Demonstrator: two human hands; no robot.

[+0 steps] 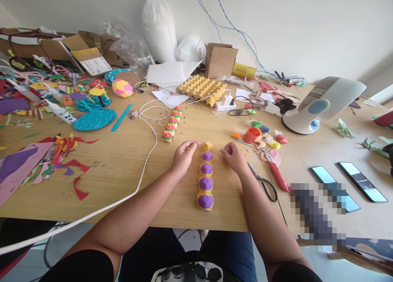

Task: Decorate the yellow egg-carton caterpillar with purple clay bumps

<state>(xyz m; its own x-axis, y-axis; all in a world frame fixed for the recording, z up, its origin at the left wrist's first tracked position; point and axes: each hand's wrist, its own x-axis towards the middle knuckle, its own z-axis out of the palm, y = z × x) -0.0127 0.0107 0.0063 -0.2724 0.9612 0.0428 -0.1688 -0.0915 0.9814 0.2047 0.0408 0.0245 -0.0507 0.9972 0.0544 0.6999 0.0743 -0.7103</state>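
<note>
A strip of yellow egg carton [208, 145] lies lengthwise in front of me, with several of its bumps capped in purple modelling clay [206, 184]. The bump at its far end is bare. My left hand [183, 155] is closed in a pinch just left of that end, with a small purple bit of clay at the fingertips. To the right of the strip, my right hand [236, 157] is closed around a lump of purple clay [229, 151]. Both hands are apart from the strip. Farther back sits a second strip [172, 124] with red, green and yellow decoration and pins sticking out sideways.
Scissors [265, 184] and a red-handled knife [278, 173] lie right of my right forearm. Behind are a red cup [252, 135] and bagged clay. A white cable [144, 173] crosses at left. An egg tray [201, 88], a fan [319, 103] and phones [362, 181] stand farther off.
</note>
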